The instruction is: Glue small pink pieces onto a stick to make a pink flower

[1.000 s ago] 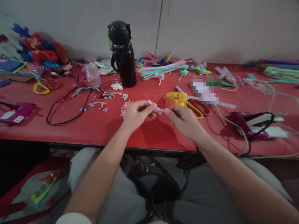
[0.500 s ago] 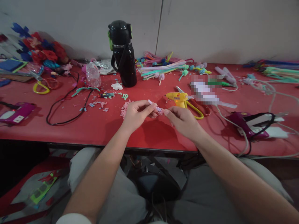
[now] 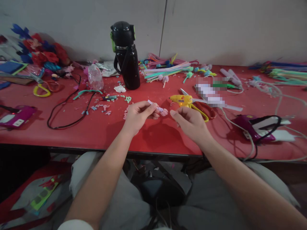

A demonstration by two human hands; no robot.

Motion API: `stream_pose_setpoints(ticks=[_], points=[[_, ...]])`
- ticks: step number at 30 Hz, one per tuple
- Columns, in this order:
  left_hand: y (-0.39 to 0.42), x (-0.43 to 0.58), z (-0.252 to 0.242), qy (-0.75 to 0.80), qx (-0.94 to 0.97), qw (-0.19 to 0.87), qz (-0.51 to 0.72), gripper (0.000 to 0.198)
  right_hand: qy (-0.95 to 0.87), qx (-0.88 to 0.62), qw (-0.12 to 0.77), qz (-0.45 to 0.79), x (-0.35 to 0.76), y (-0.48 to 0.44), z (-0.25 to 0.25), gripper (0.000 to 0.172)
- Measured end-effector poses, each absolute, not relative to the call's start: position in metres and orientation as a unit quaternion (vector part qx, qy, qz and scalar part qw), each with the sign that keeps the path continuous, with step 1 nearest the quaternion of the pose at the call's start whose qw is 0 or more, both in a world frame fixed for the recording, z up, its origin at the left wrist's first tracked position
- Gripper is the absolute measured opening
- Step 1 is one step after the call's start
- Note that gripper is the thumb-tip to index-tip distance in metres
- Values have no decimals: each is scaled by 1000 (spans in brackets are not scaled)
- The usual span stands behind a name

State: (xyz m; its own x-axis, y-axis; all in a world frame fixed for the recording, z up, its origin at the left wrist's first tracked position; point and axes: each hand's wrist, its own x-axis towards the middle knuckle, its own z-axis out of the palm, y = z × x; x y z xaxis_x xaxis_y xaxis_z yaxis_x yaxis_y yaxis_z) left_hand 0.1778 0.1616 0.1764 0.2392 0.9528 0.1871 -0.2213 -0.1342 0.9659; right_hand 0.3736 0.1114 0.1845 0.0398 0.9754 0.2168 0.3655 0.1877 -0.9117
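Note:
My left hand (image 3: 141, 116) pinches a small pink and lilac pipe-cleaner piece (image 3: 163, 111) between thumb and fingers. Its pale end sticks up past the thumb, and its fluffy pink end points right. Just to the right, apart from the piece, is my right hand (image 3: 190, 123), with fingers curled and thumb against them; whatever they may hold is too small or hidden to make out. Behind the right hand lies a yellow hot glue gun (image 3: 181, 99) with a lit orange light. Partly hidden by the left hand is a pile of cut pink bits (image 3: 125, 113).
Scissors with yellow and red handles (image 3: 207, 115) lie beside the glue gun. A black bottle (image 3: 129, 64) stands at the back, near bundled pipe cleaners (image 3: 168, 72). Purple power strips (image 3: 254, 129) and cables sit on the right and left. Loose scraps (image 3: 103, 107) dot the red table.
My right hand has come off the pipe-cleaner piece and moved slightly right. My left hand has shifted a little left, still holding the piece, whose pink end now shows more fully.

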Motion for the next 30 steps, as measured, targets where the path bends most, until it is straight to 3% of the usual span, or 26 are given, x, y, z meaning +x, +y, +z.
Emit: stream_pose_setpoints(ticks=[4, 10, 30], points=[[161, 178, 176, 331, 542, 571, 519, 30, -647, -529, 503, 220, 370, 105, 190, 17], [160, 180, 176, 334, 544, 573, 514, 31, -736, -490, 465, 46, 367, 101, 188, 10], [159, 180, 178, 351, 547, 571, 501, 35, -785, -470, 402, 38, 370, 106, 183, 14]])
